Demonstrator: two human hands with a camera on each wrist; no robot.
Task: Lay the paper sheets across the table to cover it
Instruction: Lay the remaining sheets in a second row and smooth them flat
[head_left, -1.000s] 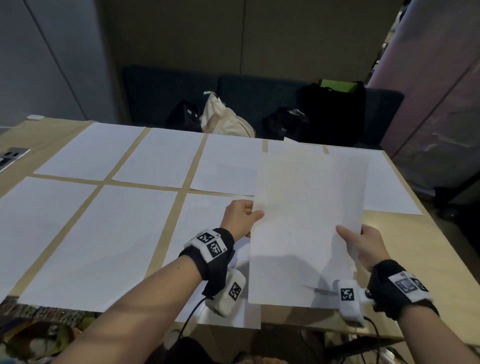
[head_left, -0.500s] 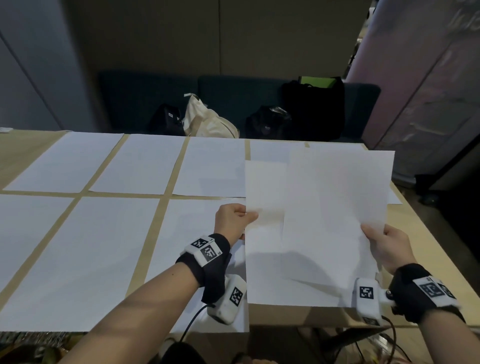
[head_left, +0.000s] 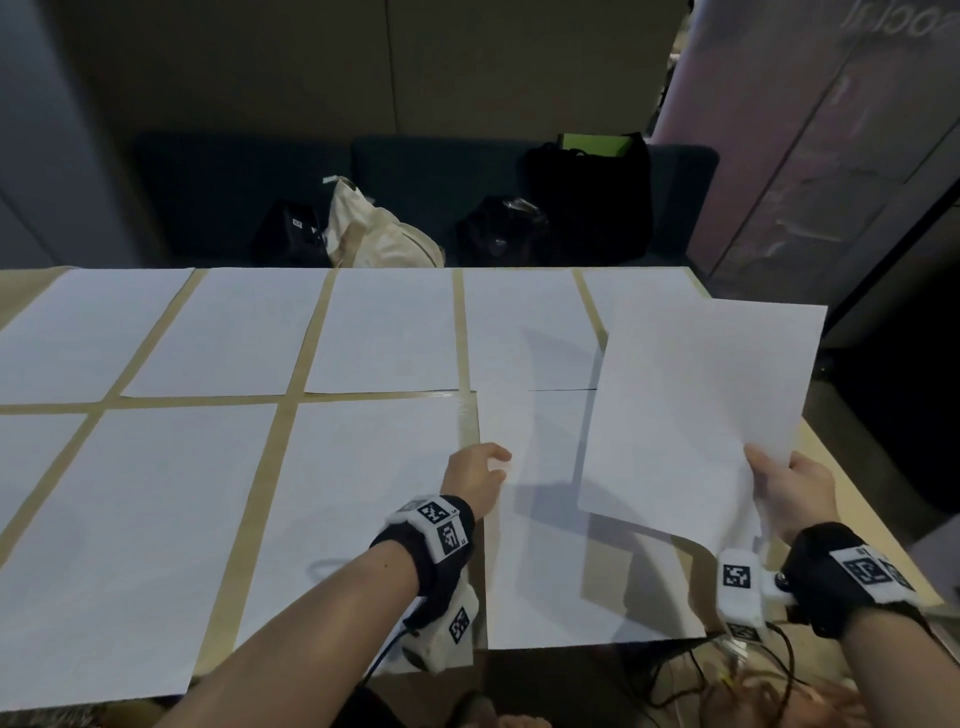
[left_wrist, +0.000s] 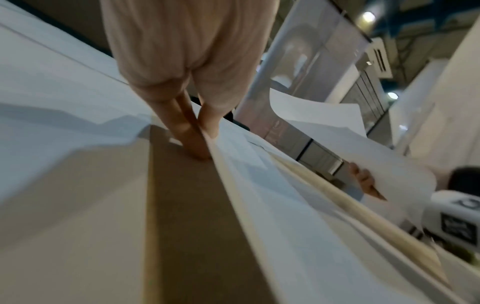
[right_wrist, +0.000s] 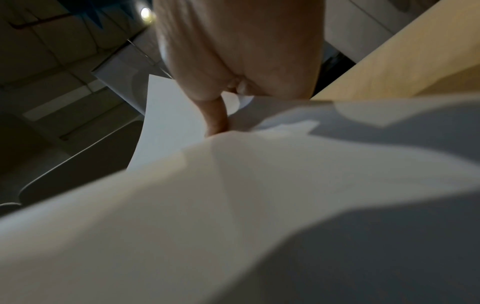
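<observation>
White paper sheets (head_left: 156, 545) lie in two rows on the wooden table (head_left: 265, 467), with tan strips of wood between them. My left hand (head_left: 480, 465) pinches the left edge of one sheet (head_left: 540, 561) that lies at the near right of the table; the left wrist view shows the thumb and fingers (left_wrist: 197, 133) closed on that edge (left_wrist: 259, 185). My right hand (head_left: 779, 483) holds another sheet (head_left: 701, 410) by its lower right edge, raised and tilted over the table's right end. The right wrist view shows the thumb (right_wrist: 215, 117) pressed on this paper (right_wrist: 233, 205).
Behind the table's far edge stands a dark sofa with a cream bag (head_left: 384, 234) and black bags (head_left: 592, 202). A pale panel (head_left: 831, 156) rises at the right. Cables (head_left: 696, 670) hang below the near edge by my right wrist.
The papers held together have come apart: my right hand carried one sheet to the right, while the sheet in my left hand came down flat on the table.
</observation>
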